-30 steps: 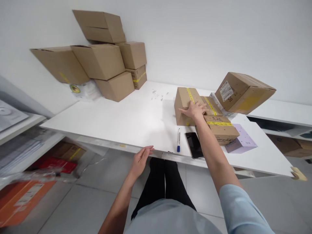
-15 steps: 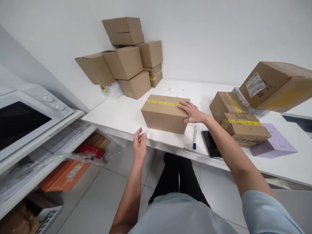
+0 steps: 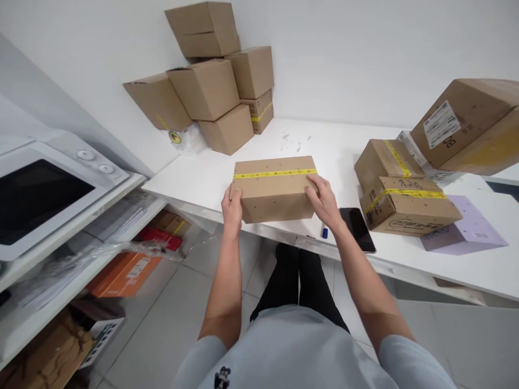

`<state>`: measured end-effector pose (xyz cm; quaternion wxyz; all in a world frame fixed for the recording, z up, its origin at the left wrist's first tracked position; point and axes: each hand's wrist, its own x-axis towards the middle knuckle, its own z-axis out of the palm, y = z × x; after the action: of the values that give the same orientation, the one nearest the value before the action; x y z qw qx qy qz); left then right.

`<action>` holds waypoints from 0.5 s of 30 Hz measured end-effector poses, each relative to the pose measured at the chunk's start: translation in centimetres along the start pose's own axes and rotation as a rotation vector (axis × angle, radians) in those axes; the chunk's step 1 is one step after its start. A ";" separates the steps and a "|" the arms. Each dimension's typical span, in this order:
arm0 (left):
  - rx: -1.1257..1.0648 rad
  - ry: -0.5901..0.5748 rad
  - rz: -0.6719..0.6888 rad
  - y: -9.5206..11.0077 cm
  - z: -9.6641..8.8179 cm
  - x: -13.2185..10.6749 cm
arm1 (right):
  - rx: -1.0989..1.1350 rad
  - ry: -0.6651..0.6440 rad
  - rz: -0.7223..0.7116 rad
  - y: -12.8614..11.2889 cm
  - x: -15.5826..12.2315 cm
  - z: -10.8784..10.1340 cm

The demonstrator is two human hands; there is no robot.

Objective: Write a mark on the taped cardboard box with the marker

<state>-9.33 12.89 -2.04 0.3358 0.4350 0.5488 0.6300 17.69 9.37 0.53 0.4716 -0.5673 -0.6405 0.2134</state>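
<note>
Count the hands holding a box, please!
2: the left hand on the left end of the taped box, the right hand on its right end. No others show.

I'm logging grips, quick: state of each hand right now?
Left hand: closed, holding the left end of the taped cardboard box.
Right hand: closed, holding its right end.

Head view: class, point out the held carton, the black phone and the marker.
Carton (image 3: pixel 273 185): head view, on its top face.
Phone (image 3: pixel 359 229): head view, on its screen.
Marker (image 3: pixel 325 233): head view, on its blue cap.
</note>
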 end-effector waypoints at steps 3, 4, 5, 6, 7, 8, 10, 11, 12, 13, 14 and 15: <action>-0.073 0.002 0.038 -0.5 -0.6 -1.3 | 0.076 0.132 0.007 0.1 -2.1 1.3; -0.088 0.003 0.050 -0.6 -0.9 -1.9 | 0.090 0.166 0.007 0.2 -2.8 1.6; -0.098 0.000 0.057 -0.6 -1.2 -2.5 | 0.095 0.199 0.001 0.1 -3.3 1.7; -0.105 -0.006 0.060 -0.6 -1.5 -3.1 | 0.097 0.230 -0.010 0.1 -3.8 1.8; -0.106 -0.014 0.060 -0.5 -1.8 -3.6 | 0.098 0.258 -0.020 0.1 -4.2 1.9; -0.101 -0.021 0.056 -0.4 -1.9 -4.0 | 0.101 0.278 -0.027 0.1 -4.4 2.0; -0.084 -0.027 0.043 -0.1 -2.1 -4.6 | 0.109 0.301 -0.035 0.0 -4.8 2.1; -0.074 -0.027 0.037 0.0 -2.1 -4.9 | 0.111 0.305 -0.038 -0.1 -4.8 2.2; -0.063 -0.024 0.033 0.1 -2.1 -5.0 | 0.110 0.305 -0.040 -0.1 -4.9 2.2; -0.054 -0.017 0.033 0.2 -2.1 -5.1 | 0.105 0.305 -0.042 -0.1 -4.9 2.2; -0.046 -0.009 0.039 0.2 -2.0 -5.2 | 0.098 0.308 -0.044 -0.2 -4.9 2.2; -0.040 0.000 0.050 0.3 -2.0 -5.2 | 0.093 0.312 -0.043 -0.2 -4.9 2.2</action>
<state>-9.07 7.33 -2.75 0.3287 0.4419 0.5252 0.6488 15.28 5.35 -2.05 0.5955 -0.5574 -0.5609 0.1421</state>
